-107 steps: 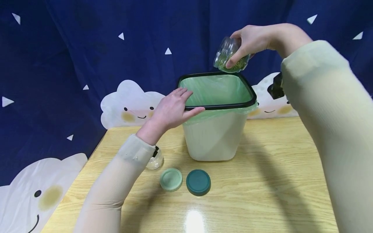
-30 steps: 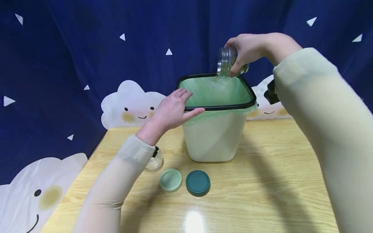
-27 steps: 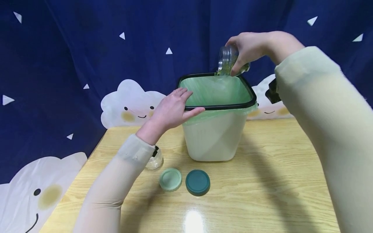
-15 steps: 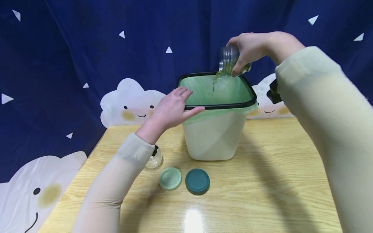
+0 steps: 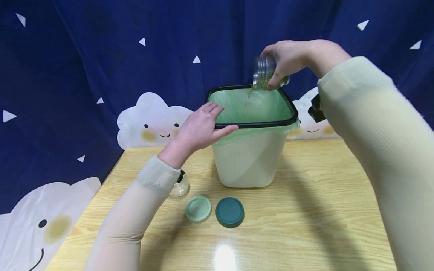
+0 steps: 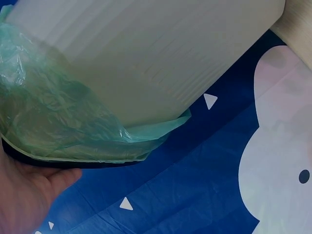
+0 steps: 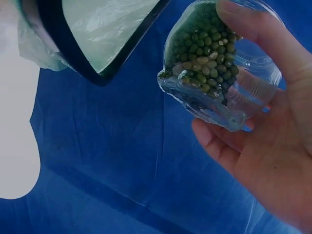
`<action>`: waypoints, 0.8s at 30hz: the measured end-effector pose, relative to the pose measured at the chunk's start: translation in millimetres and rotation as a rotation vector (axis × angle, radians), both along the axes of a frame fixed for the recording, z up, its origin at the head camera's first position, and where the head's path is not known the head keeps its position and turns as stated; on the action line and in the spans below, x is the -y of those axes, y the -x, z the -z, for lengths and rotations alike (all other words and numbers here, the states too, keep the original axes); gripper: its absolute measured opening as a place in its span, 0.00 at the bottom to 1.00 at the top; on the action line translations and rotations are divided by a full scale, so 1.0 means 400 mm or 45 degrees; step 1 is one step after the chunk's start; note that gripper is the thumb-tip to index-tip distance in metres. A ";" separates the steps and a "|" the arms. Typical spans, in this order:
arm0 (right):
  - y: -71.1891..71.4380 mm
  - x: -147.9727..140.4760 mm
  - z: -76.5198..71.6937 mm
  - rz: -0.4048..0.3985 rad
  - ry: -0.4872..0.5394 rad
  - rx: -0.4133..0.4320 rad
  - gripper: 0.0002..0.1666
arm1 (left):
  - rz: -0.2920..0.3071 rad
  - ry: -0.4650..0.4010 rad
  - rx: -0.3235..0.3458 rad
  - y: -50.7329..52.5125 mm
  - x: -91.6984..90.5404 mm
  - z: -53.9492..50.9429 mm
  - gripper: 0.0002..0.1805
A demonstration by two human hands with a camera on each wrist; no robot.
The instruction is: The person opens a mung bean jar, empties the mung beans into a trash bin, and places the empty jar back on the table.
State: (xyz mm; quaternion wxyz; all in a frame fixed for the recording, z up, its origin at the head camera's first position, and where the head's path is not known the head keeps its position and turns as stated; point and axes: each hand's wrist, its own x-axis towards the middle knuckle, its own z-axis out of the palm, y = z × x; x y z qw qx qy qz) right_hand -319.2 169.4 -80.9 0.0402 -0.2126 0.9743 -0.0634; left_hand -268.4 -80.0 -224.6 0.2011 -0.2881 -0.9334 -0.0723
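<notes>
My right hand [image 5: 293, 56] grips a clear glass jar [image 5: 259, 71], tipped with its mouth toward the left over the far side of a trash bin [image 5: 249, 162]. Green mung beans [image 7: 207, 53] fill part of the jar, seen close in the right wrist view. A few fall from its mouth into the green bag [image 5: 234, 109] lining the bin. On the bin's black rim [image 5: 261, 124], at the near left corner, rests my left hand [image 5: 200, 126], fingers extended and thumb along the front. The left wrist view shows that hand [image 6: 29, 190] partly, under the rim.
A pale green lid [image 5: 198, 209] and a dark teal lid [image 5: 229, 212] lie on the wooden table [image 5: 288, 233] before the bin. Another glass jar [image 5: 179, 188] stands partly hidden behind my left sleeve. A blue curtain [image 5: 169, 56] hangs behind.
The right hand has lowered the jar and tipped it further, and beans have begun to fall. Their stream is thinner now than half a second ago. My left hand stays on the rim.
</notes>
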 end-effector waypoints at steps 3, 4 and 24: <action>-0.002 0.000 -0.001 -0.002 -0.007 -0.008 0.61 | -0.002 0.002 -0.001 0.000 0.001 -0.003 0.44; -0.002 0.000 -0.002 -0.003 -0.002 -0.014 0.61 | -0.004 0.003 -0.002 0.000 0.002 -0.003 0.44; 0.000 -0.002 -0.006 -0.019 -0.033 -0.003 0.61 | -0.018 -0.003 0.012 -0.002 0.004 -0.002 0.45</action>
